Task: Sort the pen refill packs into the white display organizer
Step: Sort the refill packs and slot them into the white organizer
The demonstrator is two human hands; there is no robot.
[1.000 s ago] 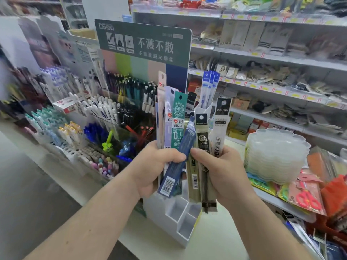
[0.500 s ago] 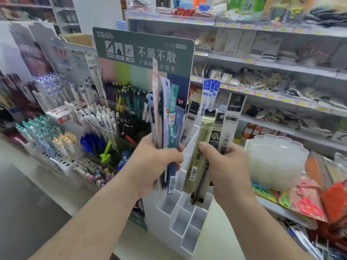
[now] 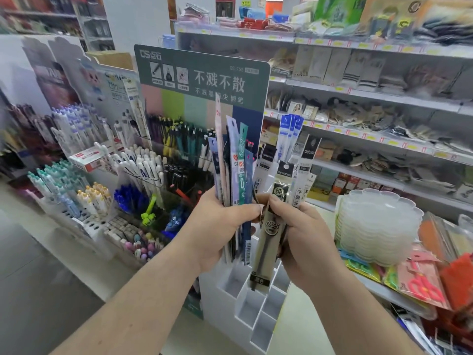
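Head view: left hand [image 3: 217, 226] grips a fanned bundle of refill packs [image 3: 234, 170], upright. Right hand [image 3: 304, 237] pinches one olive refill pack [image 3: 268, 242], marked 0.35, held over the white display organizer [image 3: 256, 311]. Step in hand, as judged: separating one pack for slotting. Its long axis runs near vertical, header up, foot toward the open compartments; the next move calls for lowering it foot-first into a matching compartment.

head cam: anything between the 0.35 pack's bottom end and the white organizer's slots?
Nothing in the head view: the 0.35 pack, held by the right hand, hangs over the white organizer, whose slots below look open.
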